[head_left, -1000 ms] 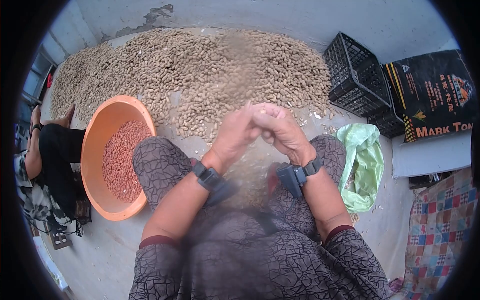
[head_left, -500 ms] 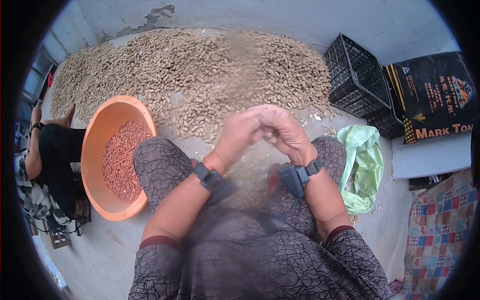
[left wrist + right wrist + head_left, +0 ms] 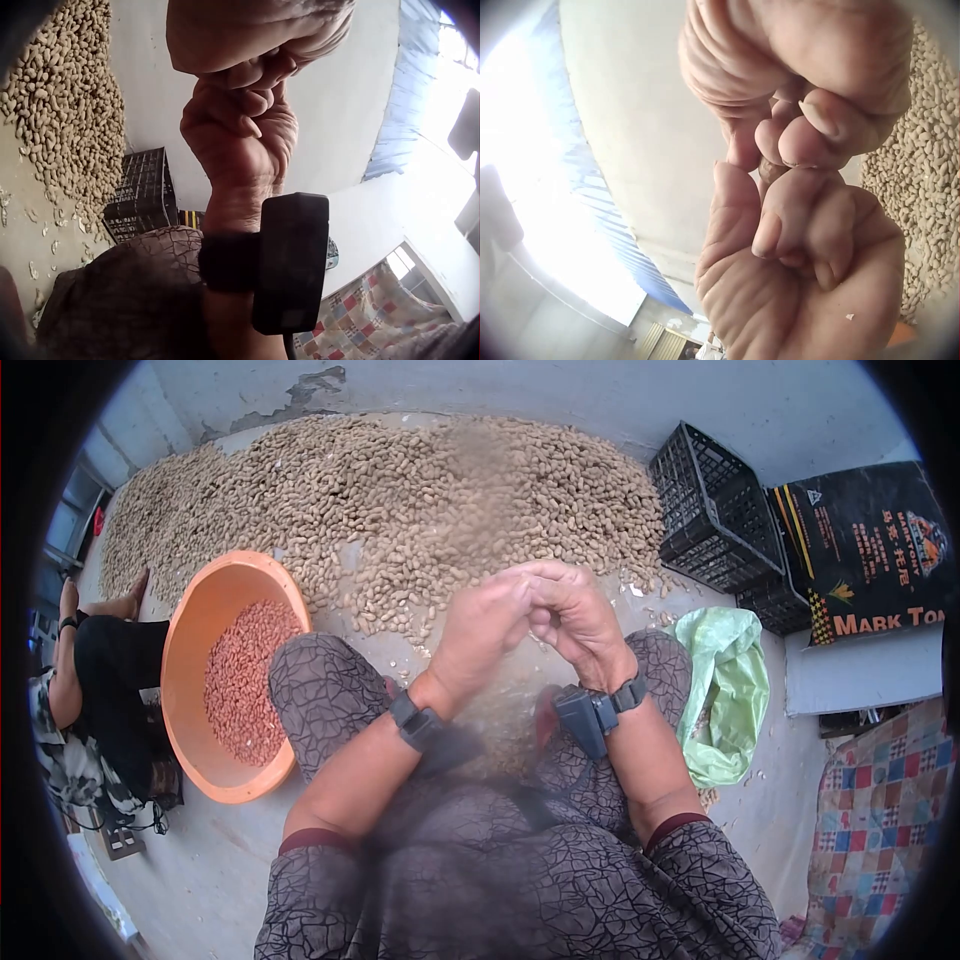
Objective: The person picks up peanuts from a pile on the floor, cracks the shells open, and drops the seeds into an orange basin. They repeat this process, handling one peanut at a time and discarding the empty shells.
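In the head view my left hand (image 3: 478, 625) and right hand (image 3: 572, 610) meet in front of the knees, fingertips together. The right wrist view shows a small brown peanut (image 3: 771, 171) between the fingertips of both hands, largely covered by them. Below it, the left hand (image 3: 802, 277) has its fingers curled towards the palm, where a small pale flake (image 3: 850, 316) sticks. Above, the right hand (image 3: 802, 67) pinches with thumb and bent fingers. Seen from the left wrist, the right hand (image 3: 244, 142) is folded under the left hand (image 3: 259, 34).
Unshelled peanuts (image 3: 400, 510) are heaped along the wall. An orange basin (image 3: 180, 680) with reddish kernels (image 3: 250, 690) stands at left, beside another person's leg (image 3: 120, 650). At right are a green bag (image 3: 735, 730), black crates (image 3: 710, 500) and a printed sack (image 3: 860, 550).
Both hands stay together in nearly the same place. The left hand has shifted slightly right, and the fingertips that pointed up a second ago are now folded in.
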Motion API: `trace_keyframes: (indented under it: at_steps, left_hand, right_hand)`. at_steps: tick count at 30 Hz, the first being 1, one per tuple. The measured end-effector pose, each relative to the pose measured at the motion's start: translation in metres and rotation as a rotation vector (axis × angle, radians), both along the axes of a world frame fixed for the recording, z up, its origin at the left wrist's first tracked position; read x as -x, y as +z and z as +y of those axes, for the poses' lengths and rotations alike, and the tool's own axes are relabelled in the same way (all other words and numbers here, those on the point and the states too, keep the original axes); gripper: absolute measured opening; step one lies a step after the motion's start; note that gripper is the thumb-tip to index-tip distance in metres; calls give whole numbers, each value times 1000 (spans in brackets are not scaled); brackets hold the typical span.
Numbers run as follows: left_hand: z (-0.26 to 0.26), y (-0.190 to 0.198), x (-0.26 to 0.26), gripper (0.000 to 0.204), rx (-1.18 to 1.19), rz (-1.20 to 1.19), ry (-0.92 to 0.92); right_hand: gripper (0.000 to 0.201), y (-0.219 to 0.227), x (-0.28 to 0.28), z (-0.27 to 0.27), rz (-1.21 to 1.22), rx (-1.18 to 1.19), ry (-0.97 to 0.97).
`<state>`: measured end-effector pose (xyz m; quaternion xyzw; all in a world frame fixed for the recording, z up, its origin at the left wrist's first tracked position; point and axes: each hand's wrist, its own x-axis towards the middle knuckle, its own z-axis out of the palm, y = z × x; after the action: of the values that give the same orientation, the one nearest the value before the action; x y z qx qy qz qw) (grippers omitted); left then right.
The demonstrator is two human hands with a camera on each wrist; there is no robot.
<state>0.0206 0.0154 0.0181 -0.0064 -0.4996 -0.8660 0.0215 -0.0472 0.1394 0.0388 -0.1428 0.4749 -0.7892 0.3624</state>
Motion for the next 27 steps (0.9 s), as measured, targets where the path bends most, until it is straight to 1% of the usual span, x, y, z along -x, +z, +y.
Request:
trace_keyframes:
  at_steps: [4,7,10,12,13,15,16,18,22,23,24,27]
  left_hand:
    - [-1,-3,1,30,1,-2,-23]
    - [0,-5,1,31,8,-34,3]
    - [-1,0,2,32,21,-30,-18]
    - [-2,2,4,33,-51,21,-78]
    - [-3,2,5,33,-49,22,-79]
    - [-5,3,5,35,-56,12,-148]
    - [-5,3,5,35,-56,13,-147]
    - [-5,3,4,37,-39,22,-136]
    - [-7,8,2,38,13,9,-148]
    - [-11,5,2,37,26,26,-184]
    - [-12,8,2,36,39,43,-219]
    - [-8,22,-2,33,73,115,-187]
  right_hand:
    - [21,-1,0,-2,9,5,-26]
    - [21,-1,1,-3,-22,-15,-53]
    - [21,-4,5,-1,-47,17,-10]
    - [22,-10,9,2,-60,70,31]
    - [22,-10,8,3,-60,72,30]
    - [27,-8,4,3,-48,13,2]
    - [27,-8,4,3,-48,12,2]
    - [31,-10,3,4,12,-9,37]
    - [33,-6,1,5,33,4,72]
    - [33,-7,1,6,31,6,74]
    - [33,-7,2,6,28,8,77]
    - [31,-7,1,5,1,38,58]
